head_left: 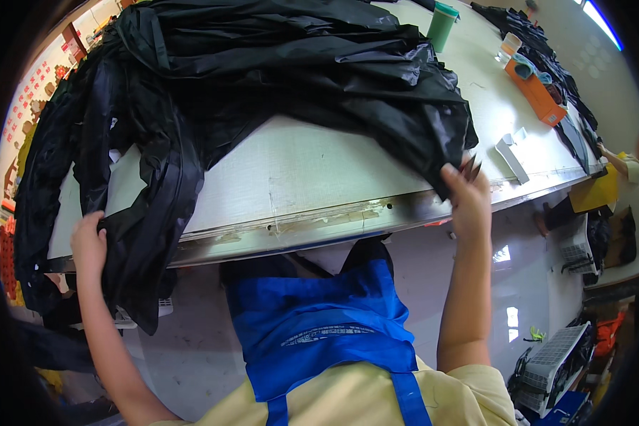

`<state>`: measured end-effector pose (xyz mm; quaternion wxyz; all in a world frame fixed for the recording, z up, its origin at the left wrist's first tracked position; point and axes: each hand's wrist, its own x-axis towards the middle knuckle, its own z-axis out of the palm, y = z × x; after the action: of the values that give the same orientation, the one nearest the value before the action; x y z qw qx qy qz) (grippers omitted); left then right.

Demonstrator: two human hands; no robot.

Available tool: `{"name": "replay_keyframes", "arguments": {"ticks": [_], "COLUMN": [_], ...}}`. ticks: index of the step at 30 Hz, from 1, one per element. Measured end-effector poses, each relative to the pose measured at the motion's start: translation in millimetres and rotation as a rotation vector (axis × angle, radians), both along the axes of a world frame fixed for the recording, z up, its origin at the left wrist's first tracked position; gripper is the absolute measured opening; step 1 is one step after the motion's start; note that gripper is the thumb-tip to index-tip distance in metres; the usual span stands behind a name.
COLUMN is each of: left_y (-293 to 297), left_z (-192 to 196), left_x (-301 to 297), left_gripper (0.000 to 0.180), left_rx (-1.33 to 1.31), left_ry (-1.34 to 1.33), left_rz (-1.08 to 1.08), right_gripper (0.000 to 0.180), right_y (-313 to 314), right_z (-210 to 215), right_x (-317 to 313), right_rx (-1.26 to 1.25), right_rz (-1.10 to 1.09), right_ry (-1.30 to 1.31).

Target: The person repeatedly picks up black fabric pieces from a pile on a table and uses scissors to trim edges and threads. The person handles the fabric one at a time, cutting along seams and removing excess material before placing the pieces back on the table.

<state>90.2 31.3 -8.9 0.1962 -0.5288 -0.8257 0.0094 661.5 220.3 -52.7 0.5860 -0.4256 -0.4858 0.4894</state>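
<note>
A large black garment of shiny fabric (pixel 263 64) lies heaped on a pale work table (pixel 305 170) and hangs over its front edge at the left. My left hand (pixel 89 241) grips a hanging fold of the garment near the table's left front corner. At the right front edge my right hand (pixel 465 188) is closed on the garment's other end, with small scissors or snips showing between its fingers.
A green cup (pixel 442 25), an orange box (pixel 536 92) and a small white tool (pixel 511 156) stand on the table's right side. More black garments (pixel 539 50) lie along the far right edge. Another person (pixel 621 170) works at the right. Plastic crates (pixel 554 362) sit on the floor.
</note>
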Motion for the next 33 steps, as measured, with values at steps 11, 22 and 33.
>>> {"name": "replay_keyframes", "arguments": {"ticks": [11, 22, 33], "left_y": [65.9, 64.4, 50.5], "left_z": [-37.2, -47.7, -49.0], "left_x": [284.2, 285.1, 286.7], "left_gripper": [0.041, 0.025, 0.047], "left_rx": [0.382, 0.536, 0.479], "left_ry": [-0.98, -2.405, -2.941], "left_rz": [-0.943, -0.576, -0.49], "right_gripper": [0.032, 0.047, 0.027], "right_y": [-96.9, -74.8, -78.4], "right_z": [1.4, -16.5, -37.8], "right_x": [-111.7, -78.3, -89.3], "right_rx": [0.583, 0.925, 1.169], "right_rz": [0.455, -0.119, 0.028], "right_ry": [-0.441, -0.669, -0.731]}}
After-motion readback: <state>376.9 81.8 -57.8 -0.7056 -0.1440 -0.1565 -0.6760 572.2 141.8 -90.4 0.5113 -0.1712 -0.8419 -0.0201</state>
